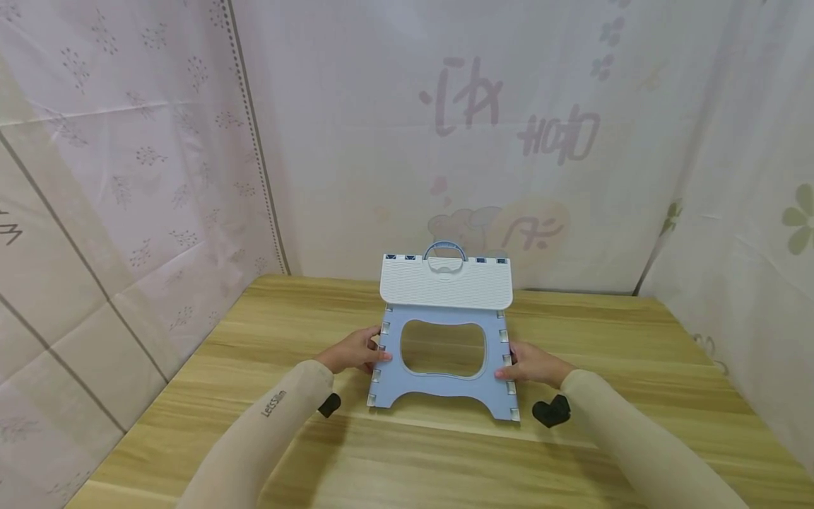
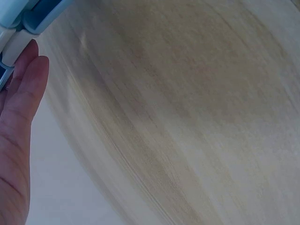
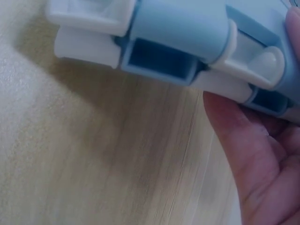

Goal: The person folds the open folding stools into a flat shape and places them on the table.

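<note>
A folding step stool (image 1: 445, 290) with a white ribbed seat flap, pale blue leg panels and a blue carry handle is in front of me in the head view. Its leg panels lie close together, and wood shows through the large opening. My left hand (image 1: 352, 351) grips the left side edge, thumb on the front face. On the opposite edge, my right hand (image 1: 535, 364) holds it the same way. The right wrist view shows the blue and white hinged edge (image 3: 183, 28) with fingers beneath. Only a corner of the stool (image 2: 44, 14) appears in the left wrist view.
A wood-grain table (image 1: 305, 304) lies under the stool. Patterned curtains (image 1: 356, 141) hang behind it and along both sides. A black wrist strap piece (image 1: 551, 411) shows by the right sleeve, another (image 1: 329, 405) by the left.
</note>
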The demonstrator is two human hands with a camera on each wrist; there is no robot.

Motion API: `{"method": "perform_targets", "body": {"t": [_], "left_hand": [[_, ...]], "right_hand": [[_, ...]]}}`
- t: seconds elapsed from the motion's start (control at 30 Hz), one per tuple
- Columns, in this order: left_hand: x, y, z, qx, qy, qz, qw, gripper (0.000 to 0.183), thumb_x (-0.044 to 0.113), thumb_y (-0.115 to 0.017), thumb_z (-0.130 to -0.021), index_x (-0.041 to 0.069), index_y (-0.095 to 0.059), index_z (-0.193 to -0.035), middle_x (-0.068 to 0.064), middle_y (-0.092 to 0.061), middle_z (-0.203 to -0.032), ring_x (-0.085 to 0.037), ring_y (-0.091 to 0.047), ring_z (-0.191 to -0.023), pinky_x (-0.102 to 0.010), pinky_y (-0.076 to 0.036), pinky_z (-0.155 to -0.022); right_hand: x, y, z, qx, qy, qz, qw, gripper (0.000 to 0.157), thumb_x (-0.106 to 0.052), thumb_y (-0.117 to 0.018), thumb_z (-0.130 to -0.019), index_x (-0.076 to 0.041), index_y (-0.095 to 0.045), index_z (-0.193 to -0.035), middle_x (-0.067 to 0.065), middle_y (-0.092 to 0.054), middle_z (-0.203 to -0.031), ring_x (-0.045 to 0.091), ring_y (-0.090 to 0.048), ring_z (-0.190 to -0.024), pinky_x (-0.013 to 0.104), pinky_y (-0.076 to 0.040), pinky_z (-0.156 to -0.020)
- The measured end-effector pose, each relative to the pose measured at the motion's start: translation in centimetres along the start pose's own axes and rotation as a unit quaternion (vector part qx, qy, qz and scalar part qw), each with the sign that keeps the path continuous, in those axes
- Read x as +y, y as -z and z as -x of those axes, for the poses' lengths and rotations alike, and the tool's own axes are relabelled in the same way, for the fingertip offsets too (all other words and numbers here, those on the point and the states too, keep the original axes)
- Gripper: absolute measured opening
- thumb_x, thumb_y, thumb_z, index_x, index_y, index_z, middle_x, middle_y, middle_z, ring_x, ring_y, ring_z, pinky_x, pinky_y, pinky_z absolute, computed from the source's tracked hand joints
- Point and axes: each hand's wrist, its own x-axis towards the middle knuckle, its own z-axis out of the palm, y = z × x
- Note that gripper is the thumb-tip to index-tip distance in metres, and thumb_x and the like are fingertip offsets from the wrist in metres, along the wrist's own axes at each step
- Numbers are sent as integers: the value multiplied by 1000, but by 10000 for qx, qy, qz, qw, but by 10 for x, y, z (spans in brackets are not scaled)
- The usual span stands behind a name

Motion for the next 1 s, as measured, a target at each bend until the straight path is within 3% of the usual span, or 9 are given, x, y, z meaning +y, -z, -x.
{"method": "perform_targets", "body": {"t": [0.47,0.77,1.0], "left_hand": [[-4,1,-6,-162,16,114,9998,49,5,-62,-94,-5,-41,-138,-20,-67,-95,-19,-66,-69,-41,-58,-69],[-1,1,-3,29,64,-162,9998,46,5,-63,-94,-5,-43,-135,-19,-69,-93,-19,-65,-65,-42,-58,-68],[4,-4,-1,-145,42,-221,9996,43,6,-61,-95,-6,-44,-133,-21,-70,-94,-23,-68,-70,-42,-58,-68]], "right_hand": [[3,1,-3,76,85,368,9993,49,-14,-71,-89,17,-47,-118,20,-69,-101,20,-64,-89,34,-53,-79],[8,0,-7,-25,121,144,9998,54,-18,-72,-88,17,-45,-120,20,-69,-102,17,-63,-88,32,-53,-75],[14,-1,-2,-71,82,-63,9999,53,-16,-72,-88,19,-45,-117,19,-69,-101,16,-63,-86,32,-54,-72]]}}
